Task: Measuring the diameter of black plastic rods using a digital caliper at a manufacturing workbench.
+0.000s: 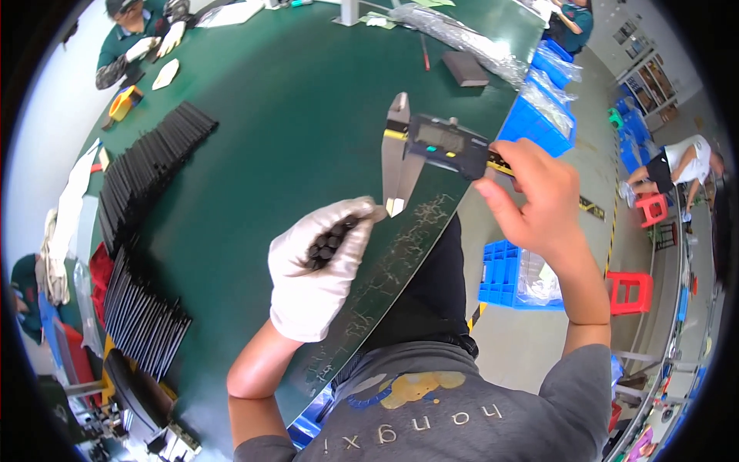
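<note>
My left hand (312,269), in a white glove, is closed around a bundle of black rods (327,246), whose round ends show between the fingers. Its pinched fingertips reach the lower jaw tips of a digital caliper (440,146). I cannot make out whether anything small sits between those tips. My bare right hand (535,196) grips the caliper's beam at its right end, thumb and fingers round it. The caliper hangs over the green table (269,131), jaws to the left and display facing up.
Black rods (154,165) lie in a long row at the left, with thin shiny rods (146,316) nearer me. A yellow tape dispenser (125,102) and a dark box (465,69) rest farther back. Blue crates (539,115) line the right edge. Co-workers are at the far side.
</note>
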Tool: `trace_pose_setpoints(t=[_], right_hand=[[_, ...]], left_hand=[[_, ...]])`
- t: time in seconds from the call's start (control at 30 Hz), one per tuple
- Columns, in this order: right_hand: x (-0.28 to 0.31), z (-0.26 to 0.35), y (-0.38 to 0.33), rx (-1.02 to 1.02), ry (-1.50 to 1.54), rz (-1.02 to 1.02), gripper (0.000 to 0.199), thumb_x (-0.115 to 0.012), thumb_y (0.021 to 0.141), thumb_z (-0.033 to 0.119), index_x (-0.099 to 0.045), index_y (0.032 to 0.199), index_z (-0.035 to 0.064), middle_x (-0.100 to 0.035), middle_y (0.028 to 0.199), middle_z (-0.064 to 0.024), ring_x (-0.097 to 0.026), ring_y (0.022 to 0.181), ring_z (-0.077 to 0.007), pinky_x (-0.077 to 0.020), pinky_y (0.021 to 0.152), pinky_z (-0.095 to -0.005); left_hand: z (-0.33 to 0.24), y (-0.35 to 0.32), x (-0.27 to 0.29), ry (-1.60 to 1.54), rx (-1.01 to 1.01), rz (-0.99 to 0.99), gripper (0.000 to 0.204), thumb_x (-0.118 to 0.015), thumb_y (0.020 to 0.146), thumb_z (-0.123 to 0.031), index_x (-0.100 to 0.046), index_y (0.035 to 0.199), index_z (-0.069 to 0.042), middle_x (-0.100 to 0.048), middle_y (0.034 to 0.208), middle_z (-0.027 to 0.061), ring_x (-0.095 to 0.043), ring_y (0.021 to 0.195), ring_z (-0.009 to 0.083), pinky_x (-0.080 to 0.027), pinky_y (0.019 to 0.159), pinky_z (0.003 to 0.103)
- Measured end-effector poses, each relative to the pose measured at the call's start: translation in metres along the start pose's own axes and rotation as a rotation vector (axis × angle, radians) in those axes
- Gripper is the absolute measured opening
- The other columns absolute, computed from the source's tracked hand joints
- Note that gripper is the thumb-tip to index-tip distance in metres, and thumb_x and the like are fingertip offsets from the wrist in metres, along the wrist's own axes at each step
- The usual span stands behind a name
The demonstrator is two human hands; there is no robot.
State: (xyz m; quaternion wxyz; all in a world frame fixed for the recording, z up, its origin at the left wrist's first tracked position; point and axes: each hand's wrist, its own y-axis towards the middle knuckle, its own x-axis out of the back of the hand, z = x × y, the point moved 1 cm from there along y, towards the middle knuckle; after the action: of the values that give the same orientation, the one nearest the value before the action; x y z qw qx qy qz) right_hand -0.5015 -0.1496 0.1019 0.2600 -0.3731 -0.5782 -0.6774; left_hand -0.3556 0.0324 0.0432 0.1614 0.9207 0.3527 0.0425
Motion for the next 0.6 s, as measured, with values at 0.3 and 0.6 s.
trace_pose_setpoints(t=[0.3, 0.6], right_hand=[[-0.007, 0.027, 0.004, -0.149, 0.271, 0.079, 0.028, -0.068, 0.074, 0.018, -0.059, 0.094, 0.0010, -0.058, 0.071, -0.0072, -0.054, 0.051, -0.0205, -0.0401, 0.045, -0.0303], [-0.010, 0.027, 0.004, -0.143, 0.260, 0.069, 0.026, -0.072, 0.075, 0.022, -0.061, 0.087, 0.0021, -0.059, 0.068, -0.0067, -0.052, 0.048, -0.0185, -0.0389, 0.044, -0.0292]], left_hand=[[0.005, -0.004, -0.002, -0.029, -0.056, -0.053, 0.020, -0.066, 0.079, 0.008, -0.065, 0.098, 0.001, -0.067, 0.088, 0.0065, -0.062, 0.079, 0.0089, -0.050, 0.071, 0.021], [0.010, -0.004, 0.000, 0.050, -0.133, -0.079, 0.018, -0.068, 0.077, 0.007, -0.063, 0.093, 0.000, -0.066, 0.083, 0.0078, -0.062, 0.073, 0.0105, -0.050, 0.065, 0.023]])
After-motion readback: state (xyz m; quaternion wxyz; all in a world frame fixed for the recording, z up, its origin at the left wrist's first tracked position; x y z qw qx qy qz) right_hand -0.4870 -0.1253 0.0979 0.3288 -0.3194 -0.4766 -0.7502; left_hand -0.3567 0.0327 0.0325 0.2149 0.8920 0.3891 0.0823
